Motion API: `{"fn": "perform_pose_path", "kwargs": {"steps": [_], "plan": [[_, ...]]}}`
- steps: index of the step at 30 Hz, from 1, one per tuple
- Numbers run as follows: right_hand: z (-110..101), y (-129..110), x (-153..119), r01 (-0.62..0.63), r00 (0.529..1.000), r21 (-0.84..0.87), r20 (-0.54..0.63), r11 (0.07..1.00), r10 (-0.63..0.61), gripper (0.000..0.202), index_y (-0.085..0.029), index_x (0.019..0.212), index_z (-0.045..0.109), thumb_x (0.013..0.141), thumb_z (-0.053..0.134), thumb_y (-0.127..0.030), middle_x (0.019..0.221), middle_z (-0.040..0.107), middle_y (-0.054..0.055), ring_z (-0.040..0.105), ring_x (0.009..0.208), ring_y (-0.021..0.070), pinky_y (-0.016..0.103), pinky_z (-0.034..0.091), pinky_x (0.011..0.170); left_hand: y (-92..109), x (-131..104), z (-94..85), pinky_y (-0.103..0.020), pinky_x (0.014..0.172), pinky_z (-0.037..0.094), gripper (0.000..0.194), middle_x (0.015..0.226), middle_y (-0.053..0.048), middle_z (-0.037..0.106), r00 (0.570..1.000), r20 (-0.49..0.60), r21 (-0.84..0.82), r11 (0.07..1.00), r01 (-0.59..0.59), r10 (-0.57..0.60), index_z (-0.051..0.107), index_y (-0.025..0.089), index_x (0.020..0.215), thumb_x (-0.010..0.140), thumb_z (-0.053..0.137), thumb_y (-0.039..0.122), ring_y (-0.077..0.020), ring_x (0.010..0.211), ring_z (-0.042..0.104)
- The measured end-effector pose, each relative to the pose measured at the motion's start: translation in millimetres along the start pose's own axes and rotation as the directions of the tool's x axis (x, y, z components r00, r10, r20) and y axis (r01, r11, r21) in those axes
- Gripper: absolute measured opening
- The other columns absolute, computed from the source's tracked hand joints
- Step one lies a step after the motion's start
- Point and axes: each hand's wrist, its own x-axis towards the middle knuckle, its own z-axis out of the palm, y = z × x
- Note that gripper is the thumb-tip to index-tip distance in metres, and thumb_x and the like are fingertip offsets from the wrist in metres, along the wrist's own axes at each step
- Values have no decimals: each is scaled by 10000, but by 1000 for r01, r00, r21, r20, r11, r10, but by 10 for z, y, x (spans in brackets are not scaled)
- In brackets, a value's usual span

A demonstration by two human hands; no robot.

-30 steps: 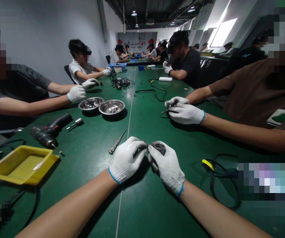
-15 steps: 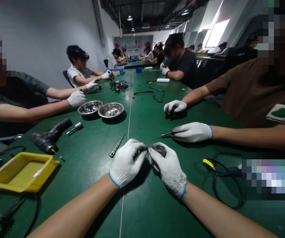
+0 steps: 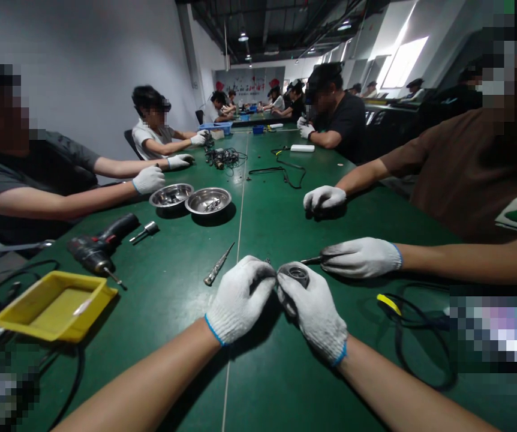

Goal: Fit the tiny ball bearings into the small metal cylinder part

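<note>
My right hand [image 3: 315,312], in a white knit glove, grips a black round part [image 3: 298,275] with a ringed opening facing up. My gloved left hand [image 3: 243,300] is closed in a pinch right beside that part. What its fingertips hold, if anything, is too small and dark to make out. Just beyond the two hands, a co-worker's gloved hand [image 3: 361,258] holds a thin screwdriver-like tool [image 3: 311,260], its tip pointing at the black part. To the left of my left hand a pointed tool with a clear handle [image 3: 213,273] lies on the green table [image 3: 173,354].
On the left are a yellow bin [image 3: 60,306], a power drill [image 3: 101,246] and a socket bit [image 3: 145,231]. Two metal bowls [image 3: 208,202] with small parts stand farther back. A black cable [image 3: 402,354] lies at right. Co-workers sit along both sides, near tangled wires [image 3: 225,157].
The co-worker's hand with the thin tool has come nearer to my right hand. My own hands keep nearly the same pose. The whole view has shifted slightly.
</note>
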Motion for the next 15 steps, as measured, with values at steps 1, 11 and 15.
{"fn": "perform_pose_path", "kwargs": {"steps": [1,11,15], "plan": [[0,3,0,-5,1000,7,2,1000,5,422,-224,661,549,780,786,-552,499,509,-51,393,399,88,226,298,372,5,-1,4,-285,826,564,95,927,-43,716,1000,-3,-13,1000,12,-12,687,180,956,969,605,133,-169,859,694],[-1,57,22,-58,998,90,15,994,57,429,-211,696,558,757,803,-558,508,521,-56,399,383,72,203,299,360,43,11,22,-290,813,544,105,909,-28,720,992,0,-103,986,129,-129,716,190,933,948,618,155,-166,849,686],[-13,83,20,-53,998,88,20,995,52,411,-209,708,567,770,796,-544,508,532,-53,419,383,76,202,312,367,65,22,19,-293,804,546,106,898,-24,724,986,8,-121,978,168,-169,721,196,919,945,621,173,-166,835,684]]}}
